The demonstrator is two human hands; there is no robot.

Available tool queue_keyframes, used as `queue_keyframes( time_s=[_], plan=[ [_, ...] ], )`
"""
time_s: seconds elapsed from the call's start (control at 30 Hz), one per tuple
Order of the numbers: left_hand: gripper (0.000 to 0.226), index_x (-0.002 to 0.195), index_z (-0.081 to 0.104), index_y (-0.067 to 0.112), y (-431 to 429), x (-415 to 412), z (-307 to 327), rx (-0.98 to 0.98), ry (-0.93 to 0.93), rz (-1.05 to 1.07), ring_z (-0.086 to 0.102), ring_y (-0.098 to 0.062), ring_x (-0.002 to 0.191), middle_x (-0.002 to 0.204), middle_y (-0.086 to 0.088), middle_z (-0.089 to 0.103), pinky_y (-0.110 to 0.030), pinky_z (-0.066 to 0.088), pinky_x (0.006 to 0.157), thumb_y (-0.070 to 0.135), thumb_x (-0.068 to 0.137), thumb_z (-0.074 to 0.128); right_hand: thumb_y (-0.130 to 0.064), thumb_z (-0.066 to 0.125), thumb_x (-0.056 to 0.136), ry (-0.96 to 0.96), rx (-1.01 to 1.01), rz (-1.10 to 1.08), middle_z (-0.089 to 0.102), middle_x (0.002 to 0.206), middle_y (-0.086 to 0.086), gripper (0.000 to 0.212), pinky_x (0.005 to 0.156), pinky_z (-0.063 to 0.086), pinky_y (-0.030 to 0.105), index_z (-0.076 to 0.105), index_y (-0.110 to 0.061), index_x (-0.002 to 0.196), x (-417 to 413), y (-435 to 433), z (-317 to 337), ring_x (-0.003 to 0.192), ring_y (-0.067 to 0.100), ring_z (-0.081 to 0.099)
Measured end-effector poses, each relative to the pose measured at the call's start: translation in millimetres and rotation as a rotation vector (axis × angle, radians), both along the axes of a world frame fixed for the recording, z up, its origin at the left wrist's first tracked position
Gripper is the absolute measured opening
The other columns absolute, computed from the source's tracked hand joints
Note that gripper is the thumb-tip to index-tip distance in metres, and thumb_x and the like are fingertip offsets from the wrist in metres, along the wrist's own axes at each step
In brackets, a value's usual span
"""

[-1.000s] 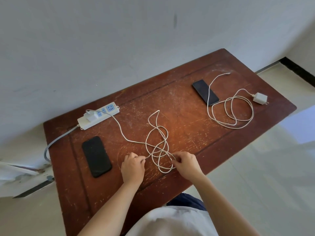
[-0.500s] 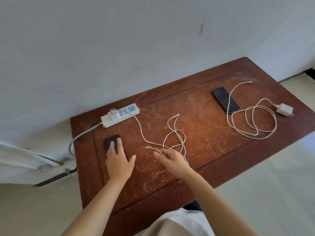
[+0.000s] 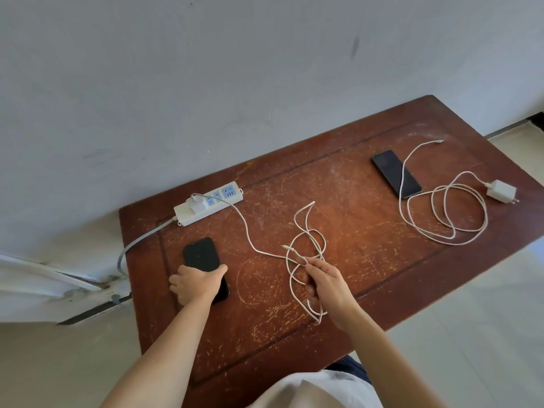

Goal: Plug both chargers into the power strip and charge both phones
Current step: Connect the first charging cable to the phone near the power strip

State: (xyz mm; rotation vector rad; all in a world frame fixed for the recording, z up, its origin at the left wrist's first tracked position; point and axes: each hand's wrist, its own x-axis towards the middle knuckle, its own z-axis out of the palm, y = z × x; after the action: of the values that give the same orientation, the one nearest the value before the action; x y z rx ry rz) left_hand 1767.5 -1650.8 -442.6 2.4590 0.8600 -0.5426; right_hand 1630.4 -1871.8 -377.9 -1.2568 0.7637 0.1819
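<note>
A white power strip (image 3: 219,206) lies at the table's far left, with one white charger (image 3: 197,206) plugged into it. That charger's white cable (image 3: 306,240) runs right into a loose tangle. My right hand (image 3: 326,282) pinches this cable near its free plug end (image 3: 285,247). My left hand (image 3: 195,282) grips the near end of a black phone (image 3: 201,254) lying flat. A second black phone (image 3: 396,173) rests at the far right, beside a second white charger (image 3: 502,191) with its coiled cable (image 3: 444,213), unplugged.
The scratched brown wooden table (image 3: 368,260) stands against a pale wall (image 3: 206,83). The strip's grey cord (image 3: 132,248) drops off the left edge. Pale floor lies to the right, white objects on the floor to the left.
My left hand let go of the cable, went left to the near phone and now grips its lower end. My right hand kept the cable and lifted its plug end.
</note>
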Motion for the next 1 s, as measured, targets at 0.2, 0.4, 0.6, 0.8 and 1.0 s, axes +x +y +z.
queue_keyframes(
  time_s=[0.2, 0.4, 0.6, 0.8, 1.0],
  plan=[
    [0.079, 0.133, 0.053, 0.016, 7, 0, 35, -0.875, -0.05, 0.419, 0.06, -0.032, 0.111, 0.126, -0.011, 0.06, -0.045, 0.055, 0.086, 0.039, 0.068, 0.091, -0.006, 0.04, 0.097, -0.02, 0.023, 0.012, 0.057, 0.068, 0.001, 0.033, 0.044, 0.035, 0.023, 0.072, -0.008, 0.105, 22, 4, 17, 0.05, 0.01, 0.044],
    [0.05, 0.097, 0.08, 0.028, 6, -7, 107, -1.455, -0.167, 0.272, 0.069, -0.01, 0.065, 0.075, 0.003, 0.071, -0.029, 0.056, 0.054, 0.046, 0.054, 0.096, -0.035, 0.049, 0.104, -0.15, 0.044, -0.007, 0.035, 0.058, -0.007, 0.033, 0.038, 0.023, 0.022, 0.078, -0.02, 0.098, 44, 8, 50, 0.046, 0.008, 0.025],
    [0.076, 0.131, 0.066, 0.016, -3, -10, 147, -1.777, -0.285, 0.312, 0.073, -0.02, 0.095, 0.114, -0.006, 0.074, -0.036, 0.06, 0.072, 0.069, 0.078, 0.072, -0.029, 0.049, 0.106, -0.401, 0.055, 0.009, 0.046, 0.062, -0.004, 0.029, 0.044, 0.039, 0.017, 0.077, -0.019, 0.11, 44, 3, 93, 0.048, 0.007, 0.039],
    [0.08, 0.15, 0.043, 0.013, -16, -20, 166, -1.938, -0.158, 0.369, 0.043, -0.043, 0.14, 0.153, -0.02, 0.046, -0.06, 0.026, 0.12, 0.069, 0.093, 0.046, -0.028, 0.048, 0.107, -0.405, 0.022, 0.018, 0.048, 0.069, -0.002, 0.031, 0.046, 0.034, 0.018, 0.077, -0.022, 0.11, 29, -2, 108, 0.054, 0.009, 0.037],
    [0.057, 0.15, 0.046, 0.017, -51, -30, 183, -2.099, -0.136, 0.539, 0.046, -0.036, 0.141, 0.155, -0.014, 0.046, -0.057, 0.04, 0.11, 0.052, 0.106, 0.036, -0.047, 0.056, 0.096, -0.462, 0.0, -0.022, 0.037, 0.051, -0.007, 0.036, 0.04, 0.029, 0.022, 0.079, -0.02, 0.104, 16, -4, 119, 0.044, 0.008, 0.029]
  ],
)
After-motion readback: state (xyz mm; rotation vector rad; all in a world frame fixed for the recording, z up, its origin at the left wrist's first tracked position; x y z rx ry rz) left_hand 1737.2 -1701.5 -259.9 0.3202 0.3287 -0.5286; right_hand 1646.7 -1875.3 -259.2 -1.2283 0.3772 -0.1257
